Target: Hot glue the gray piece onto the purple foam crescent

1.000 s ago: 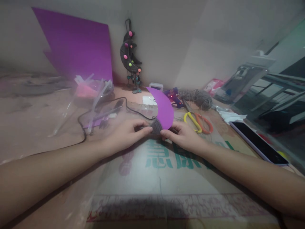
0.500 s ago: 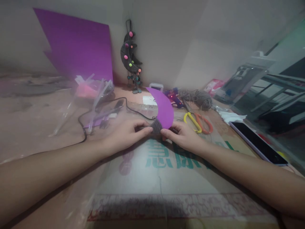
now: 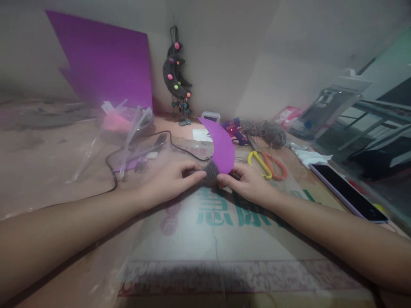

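Note:
Between my hands stands a purple paper crescent, its lower end wrapped in grey yarn. My left hand pinches the wrapped part from the left, thumb in front. On the other side, my right hand is closed on the crescent near the edge of the wrapping, its fingers partly behind the paper. The upper part of the crescent is bare and points up and to the left.
Scissors lie right of my hands, near a glue gun and a grey yarn ball. A phone rests at the right. A decorated dark crescent hangs on the wall beside a purple sheet. A black cable crosses the table.
Both hands keep nearly the same place and hold. The yarn-wrapped end has turned or shifted very slightly between the fingers.

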Motion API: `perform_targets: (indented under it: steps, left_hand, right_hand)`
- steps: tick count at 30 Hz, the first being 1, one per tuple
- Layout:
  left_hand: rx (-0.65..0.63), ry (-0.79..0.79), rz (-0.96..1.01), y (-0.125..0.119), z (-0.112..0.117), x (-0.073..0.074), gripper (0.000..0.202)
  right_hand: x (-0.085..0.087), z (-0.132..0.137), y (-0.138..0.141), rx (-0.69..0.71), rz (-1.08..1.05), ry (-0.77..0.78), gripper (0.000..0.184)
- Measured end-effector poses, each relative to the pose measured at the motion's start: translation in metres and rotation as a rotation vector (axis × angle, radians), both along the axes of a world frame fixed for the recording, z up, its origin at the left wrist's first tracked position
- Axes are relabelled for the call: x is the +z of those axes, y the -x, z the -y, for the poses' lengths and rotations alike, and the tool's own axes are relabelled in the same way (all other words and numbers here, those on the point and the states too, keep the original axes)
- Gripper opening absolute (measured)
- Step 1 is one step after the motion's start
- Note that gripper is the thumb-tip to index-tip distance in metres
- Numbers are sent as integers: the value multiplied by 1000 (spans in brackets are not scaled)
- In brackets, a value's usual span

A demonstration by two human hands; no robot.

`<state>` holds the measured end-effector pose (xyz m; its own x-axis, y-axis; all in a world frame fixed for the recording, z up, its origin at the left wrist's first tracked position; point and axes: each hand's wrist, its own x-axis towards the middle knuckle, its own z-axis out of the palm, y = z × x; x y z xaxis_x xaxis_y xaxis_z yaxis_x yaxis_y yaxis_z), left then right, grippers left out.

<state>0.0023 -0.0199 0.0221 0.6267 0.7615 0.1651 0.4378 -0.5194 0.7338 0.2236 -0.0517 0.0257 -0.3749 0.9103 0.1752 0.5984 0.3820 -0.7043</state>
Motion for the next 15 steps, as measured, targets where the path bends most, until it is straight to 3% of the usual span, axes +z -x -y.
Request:
perform_targets:
  steps: [6,15]
  left_hand:
    - [-4,19,21,0,0,1,31]
    - [17,7,24,0,0,1,33]
  right_hand:
    - [1,1,0,-29,-83,13,28]
    - [-1,0,-3,-10,16,-17,27]
